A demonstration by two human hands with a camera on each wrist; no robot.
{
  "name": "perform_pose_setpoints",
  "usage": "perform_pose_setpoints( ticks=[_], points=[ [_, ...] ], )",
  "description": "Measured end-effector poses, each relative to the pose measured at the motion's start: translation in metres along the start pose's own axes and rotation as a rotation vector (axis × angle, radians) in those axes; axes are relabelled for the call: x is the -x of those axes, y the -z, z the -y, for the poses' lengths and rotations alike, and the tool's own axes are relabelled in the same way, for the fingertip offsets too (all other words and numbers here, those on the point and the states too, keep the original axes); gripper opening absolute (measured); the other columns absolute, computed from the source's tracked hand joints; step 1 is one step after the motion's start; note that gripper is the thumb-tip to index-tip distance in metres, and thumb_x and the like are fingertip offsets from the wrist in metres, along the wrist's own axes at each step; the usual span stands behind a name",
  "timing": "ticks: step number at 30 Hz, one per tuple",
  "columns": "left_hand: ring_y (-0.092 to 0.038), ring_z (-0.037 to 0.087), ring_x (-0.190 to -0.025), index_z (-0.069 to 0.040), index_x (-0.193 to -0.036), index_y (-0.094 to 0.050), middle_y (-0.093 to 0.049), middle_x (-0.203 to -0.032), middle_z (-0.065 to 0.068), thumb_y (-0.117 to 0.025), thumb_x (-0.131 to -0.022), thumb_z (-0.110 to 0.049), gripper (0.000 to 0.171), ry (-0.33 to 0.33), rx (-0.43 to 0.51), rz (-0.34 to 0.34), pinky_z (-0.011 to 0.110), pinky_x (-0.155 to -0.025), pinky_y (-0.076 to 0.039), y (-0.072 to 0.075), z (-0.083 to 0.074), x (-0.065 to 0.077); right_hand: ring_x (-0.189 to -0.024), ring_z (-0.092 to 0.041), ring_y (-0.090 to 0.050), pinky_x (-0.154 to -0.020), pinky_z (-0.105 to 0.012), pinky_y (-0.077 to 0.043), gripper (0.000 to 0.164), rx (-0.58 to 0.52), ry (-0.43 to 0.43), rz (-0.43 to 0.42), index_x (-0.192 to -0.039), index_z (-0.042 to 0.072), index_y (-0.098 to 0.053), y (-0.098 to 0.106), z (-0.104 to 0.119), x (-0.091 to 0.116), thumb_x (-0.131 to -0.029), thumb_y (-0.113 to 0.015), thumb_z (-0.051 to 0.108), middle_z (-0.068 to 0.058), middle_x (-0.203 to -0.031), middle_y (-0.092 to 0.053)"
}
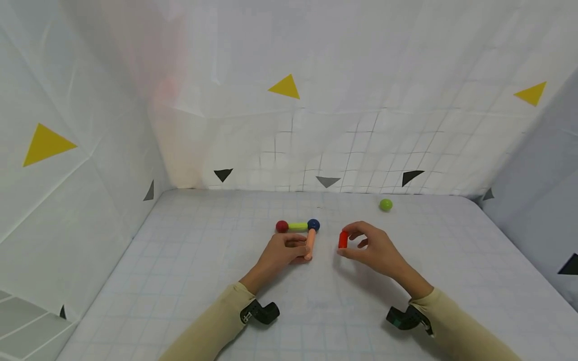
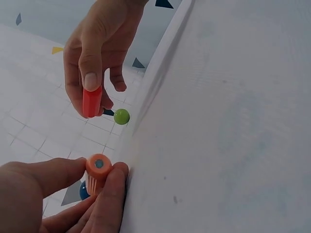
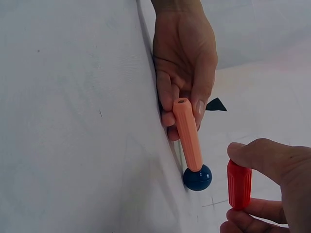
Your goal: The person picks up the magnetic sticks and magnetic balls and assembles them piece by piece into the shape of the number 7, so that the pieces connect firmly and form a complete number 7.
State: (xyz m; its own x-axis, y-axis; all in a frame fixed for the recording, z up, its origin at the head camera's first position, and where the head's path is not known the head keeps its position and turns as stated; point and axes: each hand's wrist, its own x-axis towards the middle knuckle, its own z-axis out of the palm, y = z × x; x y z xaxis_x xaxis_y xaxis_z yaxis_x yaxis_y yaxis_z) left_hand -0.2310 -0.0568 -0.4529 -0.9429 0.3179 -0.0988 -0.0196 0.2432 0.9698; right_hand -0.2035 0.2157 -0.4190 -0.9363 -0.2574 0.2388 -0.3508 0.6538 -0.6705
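My left hand (image 1: 283,252) pinches the near end of an orange ribbed rod (image 3: 188,136) between thumb and fingers. The rod's far end meets a dark blue ball (image 1: 313,225). From that ball a yellow-green rod (image 1: 297,226) runs left to a dark red ball (image 1: 282,226), so the joined pieces form a corner. A small metal-coloured disc shows in the orange rod's near end in the left wrist view. To the right, my right hand (image 1: 375,248) holds a short red rod (image 3: 239,185) by its ends between thumb and fingers, apart from the joined pieces.
A green ball (image 1: 386,204) lies toward the back right of the white gridded table (image 1: 217,220). White sheets (image 1: 325,140) with yellow and black triangles stand behind and at both sides. A dark wrist camera (image 1: 262,312) sits on each sleeve.
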Motion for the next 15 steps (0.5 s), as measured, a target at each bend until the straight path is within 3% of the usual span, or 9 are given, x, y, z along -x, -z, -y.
perform_pose_setpoints(
  ticks=[15],
  points=[
    [-0.072, 0.022, -0.094, 0.003, -0.124, -0.071, -0.073, -0.111, 0.012, -0.078, -0.093, -0.012, 0.035, 0.064, 0.171, 0.004, 0.034, -0.081, -0.06, -0.0039, -0.0056, 0.0044, -0.1, -0.027, -0.064, -0.08, -0.039, -0.059, 0.047, -0.014, 0.006, 0.034, -0.122, 0.006, -0.068, -0.005, 0.0013, 0.0004, -0.084, -0.091, 0.023, -0.001, -0.11, -0.069]
  ],
)
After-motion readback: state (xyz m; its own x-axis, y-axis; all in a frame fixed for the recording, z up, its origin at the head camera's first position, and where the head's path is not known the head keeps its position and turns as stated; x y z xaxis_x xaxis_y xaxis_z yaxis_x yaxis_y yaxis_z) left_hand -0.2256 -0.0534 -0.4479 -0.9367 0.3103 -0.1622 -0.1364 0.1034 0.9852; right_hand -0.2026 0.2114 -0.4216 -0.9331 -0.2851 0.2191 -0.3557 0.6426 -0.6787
